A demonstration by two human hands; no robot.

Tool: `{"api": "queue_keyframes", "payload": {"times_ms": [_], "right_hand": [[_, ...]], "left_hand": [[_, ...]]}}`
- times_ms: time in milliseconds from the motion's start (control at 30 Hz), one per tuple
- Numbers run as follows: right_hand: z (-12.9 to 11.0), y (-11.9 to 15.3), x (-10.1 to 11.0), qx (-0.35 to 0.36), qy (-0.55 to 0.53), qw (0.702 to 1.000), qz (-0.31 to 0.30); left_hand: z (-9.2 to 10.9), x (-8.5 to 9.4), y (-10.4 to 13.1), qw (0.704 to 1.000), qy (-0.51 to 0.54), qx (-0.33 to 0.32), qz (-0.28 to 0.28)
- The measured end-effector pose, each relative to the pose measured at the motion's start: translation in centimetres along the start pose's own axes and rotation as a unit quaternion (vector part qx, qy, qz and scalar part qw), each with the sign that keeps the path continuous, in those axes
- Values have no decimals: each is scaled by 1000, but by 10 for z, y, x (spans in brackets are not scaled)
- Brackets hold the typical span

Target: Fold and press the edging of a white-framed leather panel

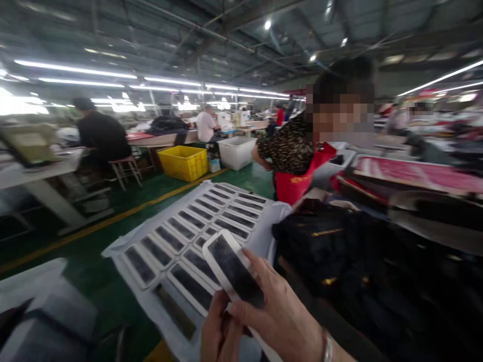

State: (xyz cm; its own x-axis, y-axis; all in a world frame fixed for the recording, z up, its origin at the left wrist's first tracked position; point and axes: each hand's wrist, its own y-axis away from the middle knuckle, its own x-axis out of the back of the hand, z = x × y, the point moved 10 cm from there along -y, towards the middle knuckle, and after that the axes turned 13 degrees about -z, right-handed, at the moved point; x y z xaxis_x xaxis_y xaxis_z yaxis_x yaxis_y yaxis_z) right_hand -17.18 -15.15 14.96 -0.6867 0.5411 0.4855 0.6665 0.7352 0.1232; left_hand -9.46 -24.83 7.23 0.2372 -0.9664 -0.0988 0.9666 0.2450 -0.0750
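Both my hands hold one flat white-framed piece with a dark centre (pixel 231 266), raised in front of me. My left hand (pixel 219 329) grips its lower end from below. My right hand (pixel 281 314) lies over its right side, fingers on the dark face, a bracelet at the wrist. Beneath the piece a white sheet (pixel 260 236) carries rows of several like white-framed dark pieces (pixel 188 221). A heap of dark fabric (pixel 358 256) lies to the right of the sheet.
A person in a patterned top and red apron (pixel 298 166) stands just beyond the sheet. A yellow crate (pixel 183 162) and a white bin (pixel 237 152) sit on the green floor. Other people sit at tables at the back left. Red material (pixel 418 173) lies at right.
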Motion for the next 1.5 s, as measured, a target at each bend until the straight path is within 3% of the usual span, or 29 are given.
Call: {"api": "queue_keyframes", "payload": {"times_ms": [100,200,267,333,400,500,633,767,1000,1233,1500], "right_hand": [[2,62,57,-26,115,990,77],[17,133,108,-20,144,980,135],[25,189,137,-28,134,974,179],[32,249,160,-60,125,963,231],[38,309,176,-102,127,944,287],[50,384,186,-139,143,912,358],[72,438,180,-137,173,880,421],[99,452,166,-119,95,883,445],[122,450,140,-78,53,878,470],[147,441,119,-46,98,860,499],[153,464,105,-108,269,815,501]], "left_hand": [[22,-92,-3,980,-31,-55,-187],[46,-178,14,914,-91,-111,-378],[61,-219,34,865,-88,-143,-473],[68,-241,49,844,-64,-164,-506],[57,-248,54,867,-44,-145,-475],[7,-245,57,912,-70,-56,-401],[-59,-246,73,926,-128,6,-354],[-91,-257,95,928,-163,-11,-335],[-108,-274,118,922,-183,-36,-339],[-116,-275,119,928,-158,-8,-337],[-118,-274,119,930,-162,-5,-329]]}}
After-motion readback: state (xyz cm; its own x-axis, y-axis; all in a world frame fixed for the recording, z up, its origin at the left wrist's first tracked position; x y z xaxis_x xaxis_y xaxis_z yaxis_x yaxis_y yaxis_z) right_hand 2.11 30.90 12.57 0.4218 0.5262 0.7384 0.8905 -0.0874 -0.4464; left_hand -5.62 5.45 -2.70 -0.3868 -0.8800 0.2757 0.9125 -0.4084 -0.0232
